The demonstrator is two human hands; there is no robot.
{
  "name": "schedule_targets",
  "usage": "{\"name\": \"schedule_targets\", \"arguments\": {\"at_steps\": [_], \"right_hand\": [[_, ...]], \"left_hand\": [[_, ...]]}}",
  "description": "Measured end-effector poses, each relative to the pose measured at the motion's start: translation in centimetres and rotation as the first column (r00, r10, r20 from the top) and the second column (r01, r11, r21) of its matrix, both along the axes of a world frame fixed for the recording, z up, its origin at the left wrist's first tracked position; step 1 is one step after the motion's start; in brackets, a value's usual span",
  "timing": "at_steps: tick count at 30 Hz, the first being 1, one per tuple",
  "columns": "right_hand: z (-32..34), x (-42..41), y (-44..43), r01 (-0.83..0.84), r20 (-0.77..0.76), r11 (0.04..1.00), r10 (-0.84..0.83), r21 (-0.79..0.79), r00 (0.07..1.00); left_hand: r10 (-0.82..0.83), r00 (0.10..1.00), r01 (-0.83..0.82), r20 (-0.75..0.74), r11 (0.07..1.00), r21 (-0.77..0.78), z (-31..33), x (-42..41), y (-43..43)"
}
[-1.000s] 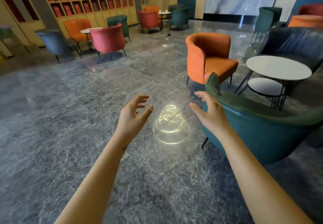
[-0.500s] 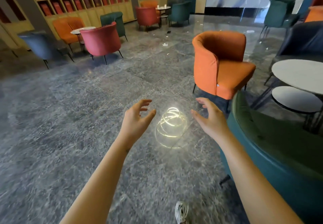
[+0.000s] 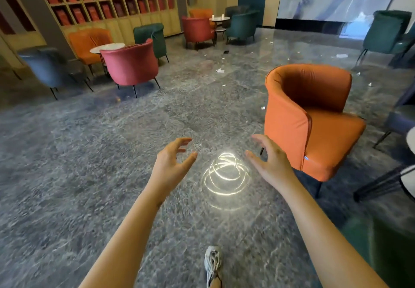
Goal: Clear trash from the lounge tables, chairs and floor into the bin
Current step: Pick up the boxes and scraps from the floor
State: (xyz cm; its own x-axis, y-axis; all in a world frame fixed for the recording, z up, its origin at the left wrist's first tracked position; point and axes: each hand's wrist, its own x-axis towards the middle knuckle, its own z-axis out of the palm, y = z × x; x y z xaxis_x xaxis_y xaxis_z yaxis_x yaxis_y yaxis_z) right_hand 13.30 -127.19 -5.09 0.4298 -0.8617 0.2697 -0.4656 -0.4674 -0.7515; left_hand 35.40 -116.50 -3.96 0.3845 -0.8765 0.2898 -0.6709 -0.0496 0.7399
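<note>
My left hand [image 3: 171, 164] and my right hand [image 3: 270, 160] are stretched out in front of me above the grey stone floor, palms facing each other, fingers loosely spread, holding nothing. Small white scraps of paper litter the floor far ahead: a crumpled scrap [image 3: 220, 70], a flat scrap [image 3: 341, 55] near the far wall, and a tiny white scrap [image 3: 263, 108] beside the orange armchair. A small dark item [image 3: 226, 51] lies near the far chairs. No bin is in view.
An orange armchair [image 3: 314, 117] stands just right of my right hand. A pink armchair [image 3: 132, 63] and a round table [image 3: 107, 47] are at the left, a teal chair [image 3: 390, 249] at my lower right. My shoe [image 3: 213, 263] is on the floor; a ceiling light reflection [image 3: 225, 175] glows between my hands.
I have walked forward past the teal chair. The orange armchair is now closer and further right. My hands keep the same empty, spread pose.
</note>
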Motion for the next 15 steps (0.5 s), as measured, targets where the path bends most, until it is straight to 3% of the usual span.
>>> {"name": "schedule_targets", "arguments": {"at_steps": [6, 15], "right_hand": [[0.4, 8.5, -18.1, 0.039, -0.009, 0.998, -0.039, -0.040, 0.999], [2.3, 14.1, -40.4, 0.232, 0.070, 0.972, -0.228, -0.047, 0.971]], "left_hand": [[-0.026, 0.999, 0.025, -0.028, 0.999, -0.033, -0.3, 9.1, -18.4], [-0.226, 0.974, 0.225, -0.001, 0.973, -0.053, 3.2, 15.7, -46.2]]}}
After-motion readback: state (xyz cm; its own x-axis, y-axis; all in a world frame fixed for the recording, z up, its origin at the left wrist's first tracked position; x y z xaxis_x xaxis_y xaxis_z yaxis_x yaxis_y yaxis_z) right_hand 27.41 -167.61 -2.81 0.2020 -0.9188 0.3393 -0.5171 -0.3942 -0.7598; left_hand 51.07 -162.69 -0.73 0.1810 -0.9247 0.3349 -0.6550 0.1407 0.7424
